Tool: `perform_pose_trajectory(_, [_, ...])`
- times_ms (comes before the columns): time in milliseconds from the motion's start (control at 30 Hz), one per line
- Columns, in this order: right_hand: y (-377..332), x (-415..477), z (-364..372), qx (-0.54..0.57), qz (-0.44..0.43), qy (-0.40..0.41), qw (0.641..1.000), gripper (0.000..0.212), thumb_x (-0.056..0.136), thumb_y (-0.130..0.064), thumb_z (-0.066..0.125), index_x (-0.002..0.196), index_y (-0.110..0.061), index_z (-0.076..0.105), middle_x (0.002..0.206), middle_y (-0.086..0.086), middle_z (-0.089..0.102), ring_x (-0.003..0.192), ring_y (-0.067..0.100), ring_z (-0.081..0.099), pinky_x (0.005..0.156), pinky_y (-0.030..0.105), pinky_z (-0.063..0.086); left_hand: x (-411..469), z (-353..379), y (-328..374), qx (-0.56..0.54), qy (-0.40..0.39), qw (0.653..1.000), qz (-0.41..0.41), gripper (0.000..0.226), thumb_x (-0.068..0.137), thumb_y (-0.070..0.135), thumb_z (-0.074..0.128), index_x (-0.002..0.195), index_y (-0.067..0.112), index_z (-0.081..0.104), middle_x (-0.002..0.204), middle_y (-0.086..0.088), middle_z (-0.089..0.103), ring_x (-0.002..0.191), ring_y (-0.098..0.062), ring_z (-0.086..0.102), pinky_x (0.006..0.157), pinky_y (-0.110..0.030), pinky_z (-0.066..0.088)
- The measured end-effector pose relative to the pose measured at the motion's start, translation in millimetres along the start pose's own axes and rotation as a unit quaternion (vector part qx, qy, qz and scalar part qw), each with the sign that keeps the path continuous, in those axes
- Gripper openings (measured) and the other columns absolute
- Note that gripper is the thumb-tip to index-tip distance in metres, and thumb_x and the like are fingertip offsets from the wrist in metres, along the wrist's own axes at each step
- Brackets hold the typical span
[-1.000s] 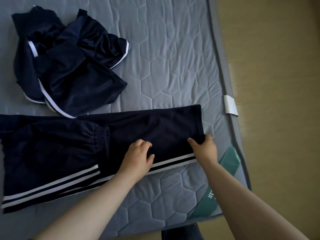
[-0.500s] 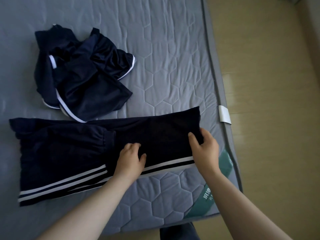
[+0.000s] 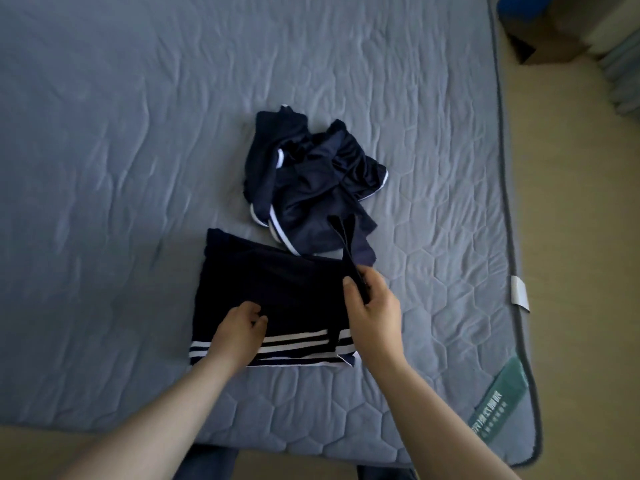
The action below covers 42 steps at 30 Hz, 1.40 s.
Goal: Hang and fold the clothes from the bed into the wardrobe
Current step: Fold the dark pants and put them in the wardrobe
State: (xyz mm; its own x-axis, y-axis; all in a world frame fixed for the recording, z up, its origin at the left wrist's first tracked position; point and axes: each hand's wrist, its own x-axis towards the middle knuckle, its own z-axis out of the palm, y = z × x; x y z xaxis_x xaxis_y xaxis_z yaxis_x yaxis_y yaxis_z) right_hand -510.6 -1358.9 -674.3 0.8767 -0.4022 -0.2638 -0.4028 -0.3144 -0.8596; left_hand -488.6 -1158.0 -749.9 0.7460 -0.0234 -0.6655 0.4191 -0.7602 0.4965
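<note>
— Hands first, please. What do you record?

— Right hand pinches a raised edge of the navy track trousers between thumb and fingers, and that strip of cloth stands up from the fold. Left hand lies on the trousers beside the white stripes, fingers bent, tips on the cloth. Whether it pins the cloth or nips a fold, I cannot tell.

— Location of the item?

— On the mattress, near its front edge, folded to a rough rectangle. Just behind it lies a crumpled navy garment with white trim. It appears to touch the rear edge of the trousers and is not yet folded.

— Handling assessment?

— I judge the trousers light, limp and somewhat slick. They will not keep a crease unaided, and the layers will likely slide if lifted by one corner. I would lay the raised edge flat first. Then I would take hold at both short ends of the stack, fingers under and thumbs over, so the layers travel together.

— Risks?

— The stack may fall open on the way to the wardrobe, which this view does not show.
</note>
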Motion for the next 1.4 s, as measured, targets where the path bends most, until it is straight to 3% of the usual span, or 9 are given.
perform_pose_trajectory(233, [-21.3,-11.4,112.8,-0.113,-0.007,-0.072,0.991,0.02,0.097,-0.032,0.049,0.112,-0.024,0.058,0.074,-0.011,0.066,0.071,0.003,0.061,0.06,0.017,0.047,10.4,-64.3,-79.0,-0.019,0.047,0.998,-0.033,0.024,0.096,0.016,0.049,0.111,0.003,0.064,0.112,-0.015,0.066,0.106,-0.03,0.059,0.077,-0.026,0.036])
perform_pose_trajectory(467, [6.0,-24.0,193.1,-0.211,0.093,-0.28,0.932,0.046,0.093,-0.017,0.047,0.139,-0.021,0.047,0.089,0.0,0.067,0.087,0.02,0.063,0.081,0.033,0.053,26.7,-92.9,-137.9,-0.021,0.038,0.998,-0.043,0.021,0.096,0.02,0.053,0.1,0.003,0.064,0.1,-0.017,0.068,0.097,-0.032,0.062,0.066,-0.029,0.033])
perform_pose_trajectory(633, [25.0,-23.3,195.9,-0.176,0.155,-0.208,0.95,0.04,0.092,-0.012,0.044,0.13,-0.021,0.054,0.085,0.002,0.069,0.077,0.02,0.064,0.067,0.032,0.053,38.6,-86.1,-144.0,-0.047,0.003,0.998,-0.042,0.022,0.093,0.029,0.058,0.072,0.02,0.058,0.069,0.001,0.059,0.08,-0.024,0.062,0.061,-0.026,0.036])
perform_pose_trajectory(733, [39.0,-16.8,176.5,-0.164,0.171,-0.147,0.96,0.037,0.091,-0.009,0.046,0.124,-0.019,0.057,0.08,0.003,0.07,0.073,0.023,0.064,0.061,0.033,0.053,46.9,-65.0,-128.3,-0.112,-0.002,0.993,-0.047,0.021,0.089,0.032,0.065,0.097,0.012,0.066,0.08,0.005,0.062,0.081,-0.015,0.061,0.064,-0.017,0.038])
perform_pose_trajectory(900, [70.1,-0.5,138.2,-0.177,0.18,-0.1,0.963,0.036,0.09,-0.009,0.047,0.122,-0.02,0.059,0.077,0.002,0.069,0.076,0.019,0.064,0.059,0.021,0.046,72.9,-31.5,-98.5,-0.152,0.023,0.983,-0.097,0.068,0.085,0.047,0.065,0.134,0.004,0.046,0.122,-0.008,0.061,0.109,-0.023,0.058,0.084,-0.025,0.039])
perform_pose_trajectory(1033, [89.5,4.1,121.3,-0.17,0.172,-0.121,0.963,0.035,0.091,-0.011,0.049,0.124,-0.024,0.056,0.08,-0.006,0.066,0.075,0.01,0.062,0.06,0.017,0.045,91.3,-7.5,-80.7,-0.197,0.073,0.963,-0.172,0.067,0.083,0.049,0.065,0.128,0.0,0.051,0.122,-0.014,0.059,0.114,-0.032,0.056,0.089,-0.032,0.043])
perform_pose_trajectory(1233, [101.8,-5.5,115.2,-0.138,0.152,-0.148,0.967,0.037,0.091,-0.01,0.052,0.125,-0.025,0.054,0.088,-0.011,0.064,0.076,-0.004,0.06,0.063,0.007,0.045,94.7,-7.7,-77.7,-0.197,0.168,0.961,-0.094,0.049,0.097,0.035,0.052,0.134,0.003,0.049,0.138,-0.013,0.052,0.129,-0.029,0.046,0.108,-0.04,0.036])
perform_pose_trajectory(1300, [103.3,-4.1,115.8,-0.123,0.169,-0.152,0.966,0.038,0.091,-0.01,0.053,0.126,-0.026,0.054,0.09,-0.01,0.065,0.077,-0.001,0.063,0.064,0.009,0.047,104.0,-14.9,-86.3,-0.155,0.16,0.973,-0.066,0.03,0.098,0.031,0.05,0.111,0.005,0.059,0.115,-0.011,0.061,0.108,-0.03,0.056,0.092,-0.039,0.043])
perform_pose_trajectory(1400, [104.6,7.6,116.0,-0.091,0.224,-0.178,0.954,0.037,0.092,-0.011,0.052,0.125,-0.026,0.055,0.09,-0.007,0.068,0.082,0.009,0.067,0.076,0.023,0.056,119.5,-16.3,-96.5,-0.084,0.158,0.983,-0.025,0.038,0.097,0.021,0.05,0.065,0.013,0.032,0.061,-0.003,0.036,0.06,-0.023,0.037,0.053,-0.033,0.027])
